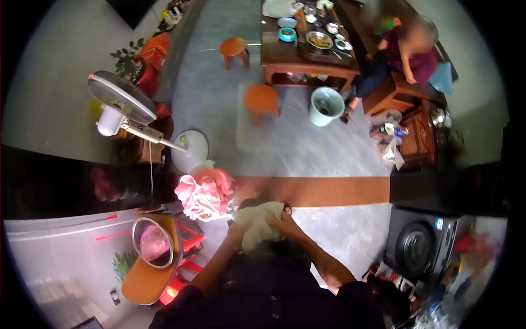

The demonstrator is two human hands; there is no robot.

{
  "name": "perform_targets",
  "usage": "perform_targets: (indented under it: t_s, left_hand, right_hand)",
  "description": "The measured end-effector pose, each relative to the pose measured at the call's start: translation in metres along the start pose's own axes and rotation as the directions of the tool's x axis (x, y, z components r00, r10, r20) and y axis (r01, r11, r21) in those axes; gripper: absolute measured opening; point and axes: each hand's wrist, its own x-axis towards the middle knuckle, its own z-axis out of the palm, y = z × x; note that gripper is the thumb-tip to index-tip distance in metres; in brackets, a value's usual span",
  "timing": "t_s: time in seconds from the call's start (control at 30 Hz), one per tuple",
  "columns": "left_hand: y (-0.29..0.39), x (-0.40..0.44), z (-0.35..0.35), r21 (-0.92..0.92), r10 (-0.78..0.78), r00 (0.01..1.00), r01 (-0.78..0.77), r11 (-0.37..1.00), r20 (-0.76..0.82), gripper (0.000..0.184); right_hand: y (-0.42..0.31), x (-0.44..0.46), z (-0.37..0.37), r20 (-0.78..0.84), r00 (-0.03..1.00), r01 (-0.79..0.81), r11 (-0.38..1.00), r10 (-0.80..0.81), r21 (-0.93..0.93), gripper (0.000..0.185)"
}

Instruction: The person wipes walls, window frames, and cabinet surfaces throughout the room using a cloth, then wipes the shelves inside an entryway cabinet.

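Observation:
Pale greenish-beige fabric (258, 220) lies in front of my body, and both hands are against it. At its left side is my left hand (240, 229), its fingers blurred. My right hand (280, 223) touches the opposite side, and its fingers are smeared too. Whether the fabric is a loose cloth or clothing, I cannot tell. Just beyond my left hand sits a crumpled pink and white bundle (205, 193), apparently cloth, brightly lit.
A standing fan (123, 98) is at left, near an orange stool (262, 100). Ahead are a wooden table (307, 68) with dishes, a light blue bucket (326, 106) and a seated person (413, 52). A washing machine (417, 247) stands right; a basin (137, 241) is left.

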Motion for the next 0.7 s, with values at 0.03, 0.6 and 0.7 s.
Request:
perform_targets:
  t_s: [0.03, 0.6, 0.7]
  left_hand:
    - [0.007, 0.004, 0.001, 0.021, 0.030, 0.999, -0.029, 0.999, -0.023, 0.040]
    - [0.207, 0.149, -0.036, 0.314, 0.208, 0.978, -0.200, 0.928, 0.009, 0.055]
    - [0.243, 0.144, -0.047, 0.199, 0.178, 0.984, -0.175, 0.964, 0.003, 0.059]
  right_hand:
    - [-0.019, 0.005, -0.004, -0.021, 0.999, -0.033, 0.998, 0.034, 0.047, 0.044]
    - [-0.177, 0.194, -0.053, -0.130, 0.984, -0.075, 0.942, 0.123, 0.327, 0.038]
    - [-0.225, 0.225, -0.042, -0.094, 0.991, -0.054, 0.929, 0.094, 0.366, 0.039]
